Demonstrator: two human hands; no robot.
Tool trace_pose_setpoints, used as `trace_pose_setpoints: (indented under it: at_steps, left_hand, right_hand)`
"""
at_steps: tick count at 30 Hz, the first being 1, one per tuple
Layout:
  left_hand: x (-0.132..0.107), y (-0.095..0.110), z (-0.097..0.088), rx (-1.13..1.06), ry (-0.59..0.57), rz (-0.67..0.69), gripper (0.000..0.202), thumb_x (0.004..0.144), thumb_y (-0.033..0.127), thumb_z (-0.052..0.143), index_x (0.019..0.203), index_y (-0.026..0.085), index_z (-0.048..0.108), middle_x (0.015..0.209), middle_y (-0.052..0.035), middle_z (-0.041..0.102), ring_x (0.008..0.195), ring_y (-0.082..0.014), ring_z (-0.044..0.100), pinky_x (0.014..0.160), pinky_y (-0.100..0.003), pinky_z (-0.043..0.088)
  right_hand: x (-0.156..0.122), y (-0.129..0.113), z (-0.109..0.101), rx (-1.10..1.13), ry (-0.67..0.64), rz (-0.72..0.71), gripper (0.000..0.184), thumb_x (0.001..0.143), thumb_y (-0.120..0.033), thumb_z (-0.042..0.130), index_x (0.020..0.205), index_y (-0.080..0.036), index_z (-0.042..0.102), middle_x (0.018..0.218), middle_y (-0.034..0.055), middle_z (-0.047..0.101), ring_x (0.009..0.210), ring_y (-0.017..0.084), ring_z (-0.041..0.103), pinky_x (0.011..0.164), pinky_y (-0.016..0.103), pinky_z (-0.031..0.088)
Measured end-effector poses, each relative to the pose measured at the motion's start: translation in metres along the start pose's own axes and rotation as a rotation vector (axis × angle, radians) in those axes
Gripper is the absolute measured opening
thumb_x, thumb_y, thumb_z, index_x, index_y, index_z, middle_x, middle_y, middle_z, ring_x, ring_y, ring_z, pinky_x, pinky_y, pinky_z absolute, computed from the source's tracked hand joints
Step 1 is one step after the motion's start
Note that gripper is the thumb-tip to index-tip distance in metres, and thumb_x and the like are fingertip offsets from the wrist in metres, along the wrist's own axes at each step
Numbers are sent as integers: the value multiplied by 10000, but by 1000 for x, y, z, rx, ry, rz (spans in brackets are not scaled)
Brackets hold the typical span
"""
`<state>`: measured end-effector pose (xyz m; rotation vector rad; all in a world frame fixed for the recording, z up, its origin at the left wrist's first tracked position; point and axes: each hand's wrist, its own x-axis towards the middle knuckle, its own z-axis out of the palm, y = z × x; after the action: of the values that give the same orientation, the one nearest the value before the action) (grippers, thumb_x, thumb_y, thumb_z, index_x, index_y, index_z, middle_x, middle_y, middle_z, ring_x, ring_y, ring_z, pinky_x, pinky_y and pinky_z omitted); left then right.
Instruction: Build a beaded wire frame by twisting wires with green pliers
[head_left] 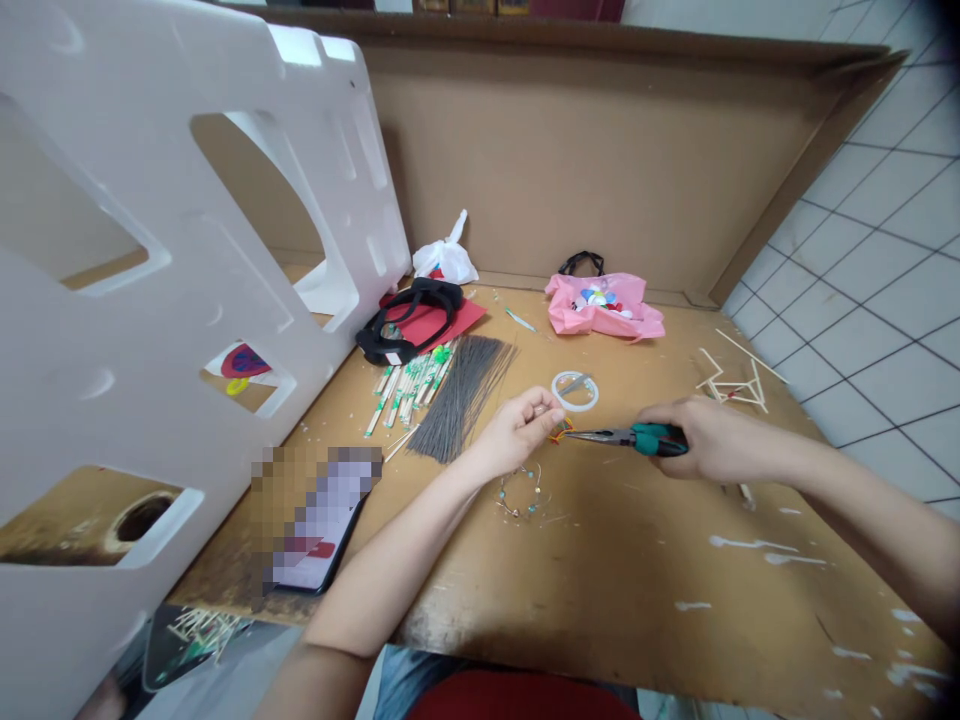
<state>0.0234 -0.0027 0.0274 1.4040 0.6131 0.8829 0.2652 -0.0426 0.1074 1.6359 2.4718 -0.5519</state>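
My left hand (523, 428) is closed in a pinch on a small orange wire piece (562, 431), partly hidden by the fingertips. From the right, my right hand (709, 440) grips needle-nose pliers (651, 437) with green and black handles. Their long jaws reach to the orange piece; I cannot tell whether they clamp it. Just below my left hand lies a thin loop with blue and gold beads (535, 490). A white ring (575, 392), like a tape roll, rests just beyond my fingers. Beside my left wrist is a bundle of dark grey wires (461, 400).
A phone (322, 530) lies left of my left forearm, near a large white plastic panel (300, 200). Farther back are wrapped sticks (409, 390), a black strap (412, 320), a white bag (446, 260) and a pink bag (607, 305). Thin sticks (735, 385) lie right.
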Motion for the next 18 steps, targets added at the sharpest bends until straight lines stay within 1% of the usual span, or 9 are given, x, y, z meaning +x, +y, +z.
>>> trace_pose_setpoints:
  at_steps: [2, 4, 6, 7, 8, 10, 14, 16, 18]
  left_hand:
    - [0, 2, -2, 3, -3, -11, 330, 797, 482, 579, 801, 168, 476, 484, 114, 341, 383, -34, 298, 424, -183, 245]
    - [0, 4, -8, 46, -49, -38, 328, 807, 479, 570, 804, 156, 514, 493, 92, 404, 404, -45, 365, 442, -188, 297]
    - [0, 7, -16, 114, -115, -51, 340, 833, 470, 542, 790, 133, 562, 576, 29, 525, 501, -66, 474, 512, -201, 372]
    - [-1, 10, -20, 121, -126, -38, 338, 837, 461, 539, 798, 127, 580, 652, 0, 572, 560, -74, 509, 553, -208, 401]
    - [-1, 12, -24, 132, -122, -21, 331, 839, 451, 542, 792, 126, 583, 694, -12, 586, 594, -77, 520, 584, -215, 415]
    - [-3, 17, -28, 193, -138, -10, 320, 842, 436, 540, 756, 129, 571, 663, 2, 561, 587, -75, 503, 594, -217, 405]
    - [-6, 26, -30, 340, -208, -2, 316, 872, 411, 486, 701, 148, 522, 558, 45, 461, 511, -63, 406, 530, -207, 326]
    - [-8, 27, -29, 373, -245, -5, 323, 875, 394, 470, 656, 157, 481, 544, 51, 425, 492, -59, 358, 499, -205, 282]
    - [-8, 27, -28, 357, -294, -29, 334, 864, 383, 470, 613, 164, 435, 526, 57, 387, 475, -55, 315, 478, -206, 247]
  right_hand:
    - [-1, 0, -5, -33, 37, -1, 109, 668, -218, 536, 769, -239, 573, 605, -56, 563, 514, 106, 463, 488, 234, 266]
    - [-3, 1, -8, -97, 74, -9, 117, 660, -210, 534, 768, -241, 568, 622, -50, 571, 519, 109, 451, 497, 241, 262]
    - [-5, 2, -11, -140, 78, -3, 111, 656, -205, 532, 759, -241, 558, 638, -43, 580, 533, 114, 459, 506, 245, 267]
    - [-7, 2, -13, -148, 69, 8, 103, 656, -202, 529, 750, -238, 552, 638, -40, 579, 539, 117, 466, 511, 247, 274]
    - [-8, 3, -15, -148, 53, 22, 95, 658, -200, 526, 744, -235, 547, 634, -36, 576, 542, 119, 474, 514, 248, 282]
    - [-10, 4, -18, -129, 7, 51, 105, 664, -197, 519, 758, -230, 552, 640, -28, 577, 546, 121, 487, 514, 251, 299]
    - [-12, 6, -20, -70, -56, 71, 149, 666, -181, 516, 798, -227, 567, 650, -23, 577, 538, 118, 492, 496, 254, 321]
    - [-12, 6, -19, -38, -53, 45, 143, 675, -154, 497, 781, -227, 560, 617, -30, 566, 510, 108, 475, 479, 255, 316]
    - [-12, 6, -16, -15, -44, -20, 172, 681, -122, 475, 786, -230, 559, 590, -37, 559, 478, 101, 461, 451, 251, 301]
